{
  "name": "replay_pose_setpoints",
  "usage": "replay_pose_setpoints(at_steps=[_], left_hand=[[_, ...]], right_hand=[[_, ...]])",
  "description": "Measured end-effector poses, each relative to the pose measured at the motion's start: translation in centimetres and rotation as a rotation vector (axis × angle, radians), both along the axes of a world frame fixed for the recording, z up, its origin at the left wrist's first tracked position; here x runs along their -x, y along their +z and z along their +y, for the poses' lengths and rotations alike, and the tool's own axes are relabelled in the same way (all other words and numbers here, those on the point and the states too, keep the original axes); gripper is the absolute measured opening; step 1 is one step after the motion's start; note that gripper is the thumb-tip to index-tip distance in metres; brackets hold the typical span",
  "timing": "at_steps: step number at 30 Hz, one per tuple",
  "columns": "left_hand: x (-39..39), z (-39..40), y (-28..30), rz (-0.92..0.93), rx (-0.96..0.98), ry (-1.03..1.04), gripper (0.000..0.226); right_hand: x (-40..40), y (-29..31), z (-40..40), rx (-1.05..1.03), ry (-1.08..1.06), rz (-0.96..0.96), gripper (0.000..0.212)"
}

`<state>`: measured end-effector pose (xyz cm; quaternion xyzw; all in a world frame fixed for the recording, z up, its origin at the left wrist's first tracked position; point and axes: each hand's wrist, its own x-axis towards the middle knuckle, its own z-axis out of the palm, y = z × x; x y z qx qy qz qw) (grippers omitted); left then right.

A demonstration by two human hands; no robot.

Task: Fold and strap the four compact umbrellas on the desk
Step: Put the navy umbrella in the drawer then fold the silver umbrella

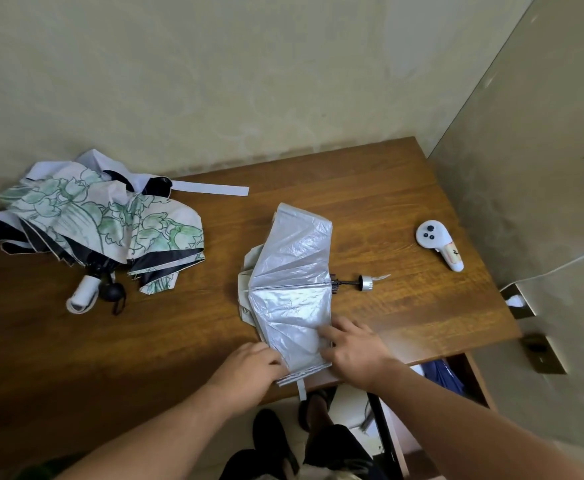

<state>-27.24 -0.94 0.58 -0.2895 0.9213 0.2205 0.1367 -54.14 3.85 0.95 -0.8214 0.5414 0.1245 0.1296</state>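
Two hands are down on the silver umbrella (290, 285), which lies flattened toward the near edge of the wooden desk (404, 188), a bit right of its middle. The left hand (252, 367) has its fingers curled over the near-left corner of the silver canopy, gripping the fabric right at the desk's near edge. The right hand (351, 344) lies on the near-right part of the same canopy, fingers spread and pressing the cloth flat rather than clasping it. A grey strap (301, 389) dangles from the canopy's near hem, over the desk's edge between the two wrists. The umbrella's thin dark shaft runs out to the right and ends in a small silver handle (366, 283), resting on the wood.

Over at the far-left corner sits a loose heap: a floral umbrella (110, 220) with green leaf print and black lining, unfolded and crumpled, its white handle (84, 294) and a black handle (112, 291) poking toward the near side. A pale strap (211, 188) stretches from that heap along the far edge. Near the right edge lies a white controller (437, 242), well apart from both umbrellas.
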Motion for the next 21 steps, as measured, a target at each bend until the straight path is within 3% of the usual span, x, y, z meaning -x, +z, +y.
replay_pose_setpoints(at_steps=[3,7,11,16,21], left_hand=[[-0.5,0.7,-0.1,-0.054,0.076,-0.099,0.049],[0.3,0.4,0.6,-0.070,0.101,-0.119,0.035],[3.1,-1.8,1.8,-0.001,0.105,0.013,0.029],[5.1,-4.2,2.1,-0.095,0.137,0.229,0.061],[5.2,-4.6,1.3,-0.191,0.075,0.229,0.067]], right_hand=[[-0.5,0.1,0.0,0.032,-0.012,-0.069,0.020],[-2.1,-0.4,0.2,0.036,0.021,-0.187,0.014],[-2.6,-0.8,0.6,-0.095,-0.012,-0.146,0.035],[-2.5,0.3,-0.6,-0.306,-0.045,-0.162,0.035],[-2.1,1.6,-3.6,-0.412,-0.279,-0.312,0.038]])
